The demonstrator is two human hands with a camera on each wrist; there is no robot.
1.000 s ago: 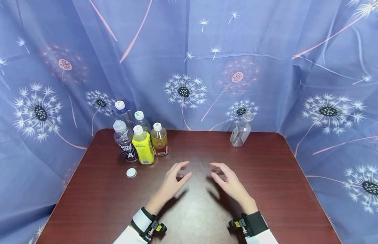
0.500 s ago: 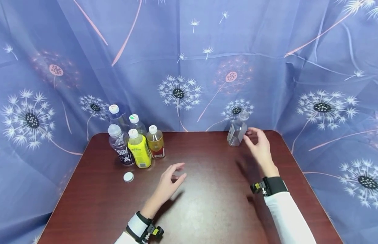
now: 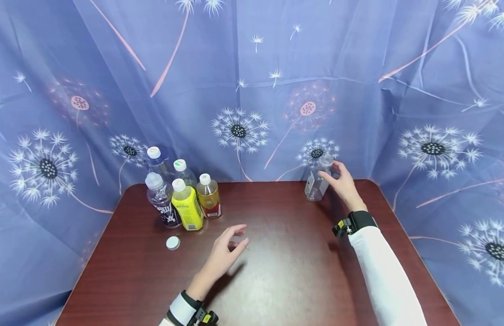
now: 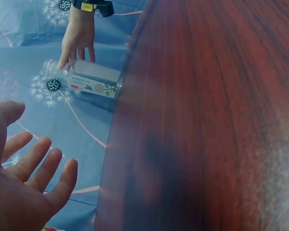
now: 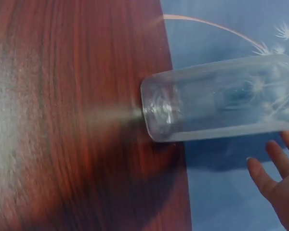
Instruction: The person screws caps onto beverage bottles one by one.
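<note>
A clear, colourless bottle with a printed label stands upright at the table's back right edge. My right hand is at its neck, the thumb in front and the fingers at the far side. In the right wrist view, the fingers that show are fairly straight; the thumb and the bottle's neck lie outside that view. My left hand hovers over the middle of the table, holding nothing, its fingers loosely bent. A loose white cap lies on the table to the left of it.
Several capped bottles stand grouped at the back left, among them a yellow-labelled bottle, a dark-labelled bottle and one with amber liquid. A blue dandelion-print curtain hangs behind the brown table.
My right hand has gone from the table's middle out to the right and back, reaching the clear bottle's neck. The left hand and the bottles have stayed about where they were.
</note>
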